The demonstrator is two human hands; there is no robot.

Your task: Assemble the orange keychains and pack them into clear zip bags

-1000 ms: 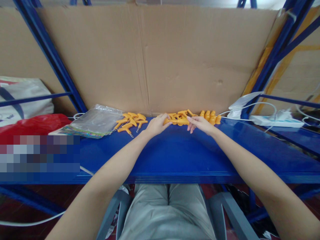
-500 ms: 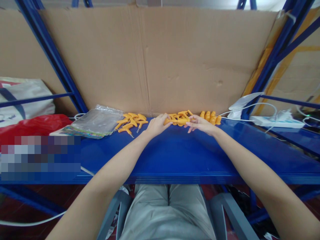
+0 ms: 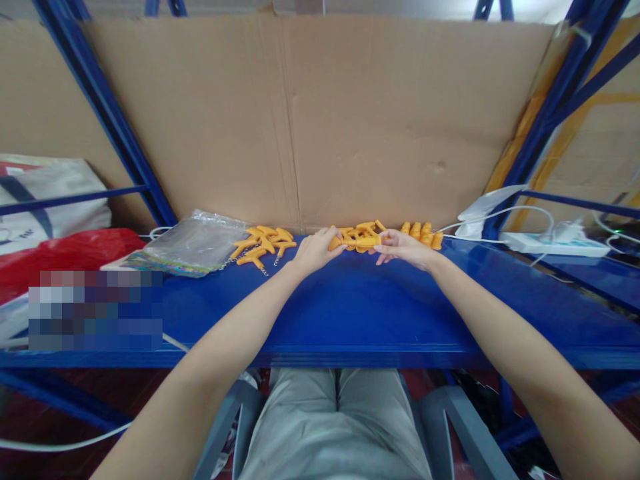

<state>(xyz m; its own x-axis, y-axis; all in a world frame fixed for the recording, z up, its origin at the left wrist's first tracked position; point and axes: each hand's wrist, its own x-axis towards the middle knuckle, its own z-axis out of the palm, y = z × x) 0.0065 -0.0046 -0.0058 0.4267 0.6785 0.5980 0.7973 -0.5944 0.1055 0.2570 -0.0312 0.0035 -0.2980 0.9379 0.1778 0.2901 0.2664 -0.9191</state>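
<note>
At the back of the blue shelf, my left hand (image 3: 317, 248) is closed around one end of an orange plastic corkscrew (image 3: 367, 243). The fingers of my right hand (image 3: 397, 247) pinch its other end, and the piece lies roughly level between the hands. Just behind it is a group of orange T-shaped pieces (image 3: 370, 228), partly hidden by my fingers. Left of my left hand lies a pile of orange-handled corkscrews (image 3: 265, 240) with bare metal spirals. Several rounded orange pieces (image 3: 423, 233) stand in rows beyond my right hand.
A clear plastic bag (image 3: 200, 240) and a red bag (image 3: 95, 247) lie on the left. At the right are a white power strip (image 3: 555, 244) and cables. A cardboard panel (image 3: 390, 120) closes the back, between blue metal posts (image 3: 110, 113).
The orange corkscrew between my hands has shifted and turned slightly. My right fingers have moved a little along its end; my left hand has hardly moved.
</note>
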